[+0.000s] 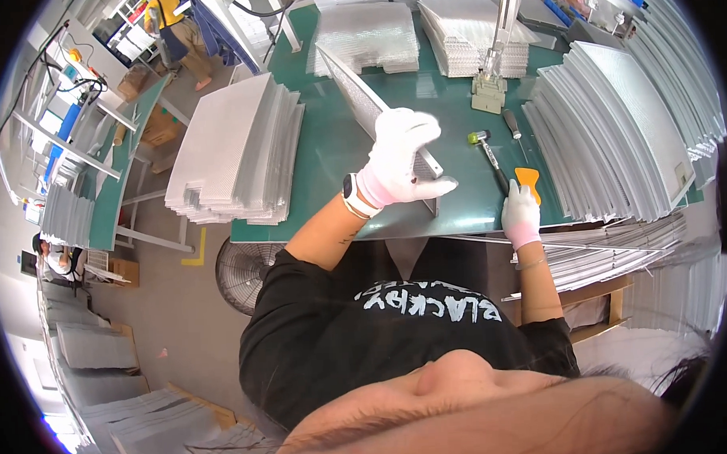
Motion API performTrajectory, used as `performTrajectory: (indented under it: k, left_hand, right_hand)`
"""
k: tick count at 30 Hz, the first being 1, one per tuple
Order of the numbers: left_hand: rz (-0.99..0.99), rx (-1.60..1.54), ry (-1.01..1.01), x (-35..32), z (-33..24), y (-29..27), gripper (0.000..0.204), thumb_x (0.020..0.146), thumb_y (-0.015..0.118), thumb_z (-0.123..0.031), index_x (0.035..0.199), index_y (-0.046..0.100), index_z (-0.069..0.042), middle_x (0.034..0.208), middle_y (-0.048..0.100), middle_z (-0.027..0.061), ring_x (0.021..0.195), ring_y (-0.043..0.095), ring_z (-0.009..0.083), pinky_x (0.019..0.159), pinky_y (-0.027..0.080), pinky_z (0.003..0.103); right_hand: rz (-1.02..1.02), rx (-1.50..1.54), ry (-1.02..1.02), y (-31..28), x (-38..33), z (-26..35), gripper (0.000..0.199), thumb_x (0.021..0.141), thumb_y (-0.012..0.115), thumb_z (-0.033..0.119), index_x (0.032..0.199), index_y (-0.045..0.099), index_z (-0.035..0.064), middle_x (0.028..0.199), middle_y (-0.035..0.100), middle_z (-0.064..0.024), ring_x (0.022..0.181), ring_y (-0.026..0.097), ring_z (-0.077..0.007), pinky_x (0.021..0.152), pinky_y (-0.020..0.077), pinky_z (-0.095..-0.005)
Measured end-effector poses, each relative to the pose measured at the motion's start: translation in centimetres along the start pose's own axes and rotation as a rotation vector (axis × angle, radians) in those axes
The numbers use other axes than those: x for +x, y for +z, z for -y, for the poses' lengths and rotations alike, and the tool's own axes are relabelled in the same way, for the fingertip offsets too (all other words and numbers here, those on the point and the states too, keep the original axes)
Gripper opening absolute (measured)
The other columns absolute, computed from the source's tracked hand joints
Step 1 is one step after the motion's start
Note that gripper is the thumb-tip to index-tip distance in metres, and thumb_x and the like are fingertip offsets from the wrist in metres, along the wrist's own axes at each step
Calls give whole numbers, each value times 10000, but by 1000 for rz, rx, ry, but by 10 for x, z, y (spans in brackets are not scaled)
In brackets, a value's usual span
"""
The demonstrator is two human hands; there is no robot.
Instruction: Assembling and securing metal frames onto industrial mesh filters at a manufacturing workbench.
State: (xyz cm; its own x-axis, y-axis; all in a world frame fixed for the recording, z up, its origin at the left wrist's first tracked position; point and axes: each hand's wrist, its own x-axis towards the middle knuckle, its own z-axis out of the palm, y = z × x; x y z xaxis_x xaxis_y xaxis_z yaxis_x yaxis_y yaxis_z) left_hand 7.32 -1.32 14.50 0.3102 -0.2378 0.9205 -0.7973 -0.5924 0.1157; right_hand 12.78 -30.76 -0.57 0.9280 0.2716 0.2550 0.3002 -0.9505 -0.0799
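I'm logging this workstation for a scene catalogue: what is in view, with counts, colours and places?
green work table: one, centre
framed silver mesh panel: one, on edge on the table, under the left hand
stacks of silver mesh sheets: several, around the table
small mallet with green-yellow head: one, table right
orange scraper: one, at the right hand
floor fan: one, below the table
left hand: white glove, gripping the panel
right hand: white glove, on the scraper
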Motion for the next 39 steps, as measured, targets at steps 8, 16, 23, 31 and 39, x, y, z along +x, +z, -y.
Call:
performTrajectory:
  k: [8,16,23,31,39]
  left_hand:
    - [85,141,-7,14,1,9,440,588,790,-388,829,586,-82,838,533,95,911,520,296,974,329,524]
    - [111,99,19,22,11,16,519,576,799,-425,898,606,-67,844,537,89,861,518,285,956,346,490]
    - [236,80,40,34,16,0,546,611,803,-452,1004,635,-111,939,603,67,924,544,309,923,387,466]
    - [301,350,41,36,35,21,343,755,705,-467,864,599,-160,744,489,23,728,491,209,715,370,378]
    - [67,334,26,43,56,57,573,612,798,-500,1004,631,-116,886,564,63,876,544,260,986,350,477]
  right_hand:
    - [488,1248,195,-102,-15,-10,456,962,406,65,1407,365,-22,856,516,-22,564,414,-32,510,382,-175]
    - [102,1117,-357,-234,-61,-27,563,987,486,149,1480,279,-28,1019,610,-131,585,430,-65,540,401,-201]
    - [-64,671,-448,-241,-64,-13,529,968,466,68,1450,297,-70,1331,554,-219,759,565,-171,730,499,-310]
    - [124,1133,-59,-190,-68,28,679,861,456,-44,1489,197,-31,822,541,-50,617,488,-79,572,446,-222]
    - [-243,1151,-70,-209,-23,25,628,942,365,10,1533,163,73,852,607,-84,520,479,-47,482,430,-178]
